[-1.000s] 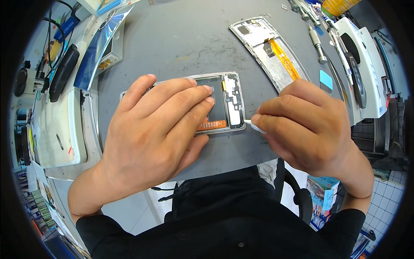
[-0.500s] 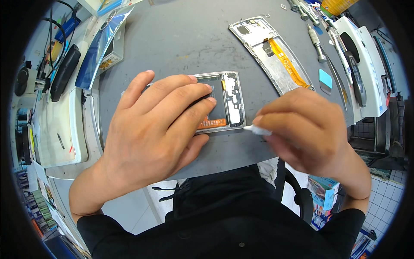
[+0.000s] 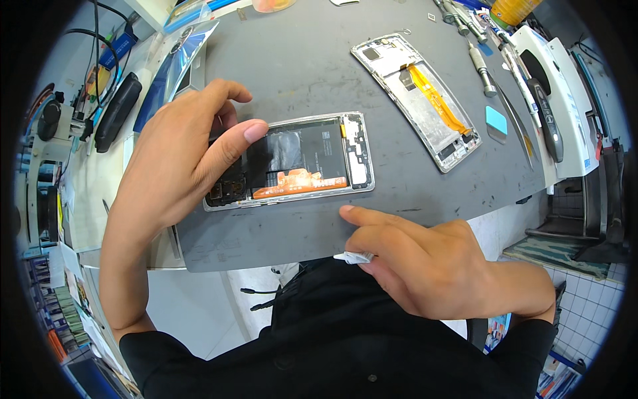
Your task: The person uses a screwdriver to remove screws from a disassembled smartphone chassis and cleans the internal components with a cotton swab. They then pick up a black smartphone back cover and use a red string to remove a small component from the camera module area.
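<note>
An opened phone [image 3: 312, 156] lies on the grey mat, with its dark battery, an orange flex strip and a silver frame exposed. Over its left end hovers my left hand [image 3: 176, 153], thumb and index finger apart with nothing visible between them; it hides the phone's upper left corner. My right hand [image 3: 425, 266] is at the mat's front edge, its index finger stretched toward the phone. Pinched in its lower fingers is a small crumpled white wipe [image 3: 353, 257]. To the right lies a second phone frame [image 3: 419, 100] with a long yellow flex cable.
A blue-tipped scraper [image 3: 496, 124], tweezers [image 3: 515, 120], a screwdriver [image 3: 483, 70] and a dark grey handheld tool [image 3: 546, 123] lie along the right side. A blue glossy film [image 3: 169, 73] and a black case-like object [image 3: 118, 113] are at the left. Cables hang at the upper left.
My left hand has lifted off the phone's middle and moved left, uncovering the battery and orange strip. My right hand has come down and toward me with the white wipe, away from the phone's corner.
</note>
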Available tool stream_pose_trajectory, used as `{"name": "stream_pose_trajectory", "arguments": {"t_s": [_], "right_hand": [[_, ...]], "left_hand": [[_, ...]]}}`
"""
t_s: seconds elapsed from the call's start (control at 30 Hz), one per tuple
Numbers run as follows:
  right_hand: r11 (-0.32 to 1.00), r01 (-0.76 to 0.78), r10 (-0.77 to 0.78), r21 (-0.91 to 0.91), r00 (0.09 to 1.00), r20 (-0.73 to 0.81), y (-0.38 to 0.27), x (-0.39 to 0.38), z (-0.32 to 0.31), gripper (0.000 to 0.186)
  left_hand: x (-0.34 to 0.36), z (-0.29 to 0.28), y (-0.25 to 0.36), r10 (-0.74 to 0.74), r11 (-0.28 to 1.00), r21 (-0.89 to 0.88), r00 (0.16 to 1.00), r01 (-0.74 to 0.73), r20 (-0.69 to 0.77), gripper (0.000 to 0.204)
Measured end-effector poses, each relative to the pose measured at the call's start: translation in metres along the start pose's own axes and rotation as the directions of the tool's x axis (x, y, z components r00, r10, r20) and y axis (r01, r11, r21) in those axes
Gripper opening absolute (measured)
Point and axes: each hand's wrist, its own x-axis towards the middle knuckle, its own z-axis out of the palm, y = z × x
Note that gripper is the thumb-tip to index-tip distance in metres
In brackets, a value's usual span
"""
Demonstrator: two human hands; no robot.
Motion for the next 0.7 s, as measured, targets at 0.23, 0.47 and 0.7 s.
{"name": "stream_pose_trajectory", "arguments": {"t_s": [0.23,0.47,0.7], "right_hand": [[0.973,-0.160,0.141,0.169,0.983,0.116,0.011,0.019,-0.007,0.030],[0.966,-0.167,0.146,0.198,0.983,0.116,0.031,0.042,-0.021,0.019],[0.993,-0.116,0.116,0.015,0.978,-0.174,0.061,0.060,-0.026,0.017]], "left_hand": [[-0.011,-0.012,-0.006,-0.078,0.974,-0.201,0.989,0.102,0.125,0.049],[-0.042,-0.013,-0.008,-0.017,0.845,-0.520,0.978,0.125,0.208,0.065],[-0.042,-0.012,0.028,-0.140,0.833,-0.492,0.956,0.255,0.258,0.077]]}}
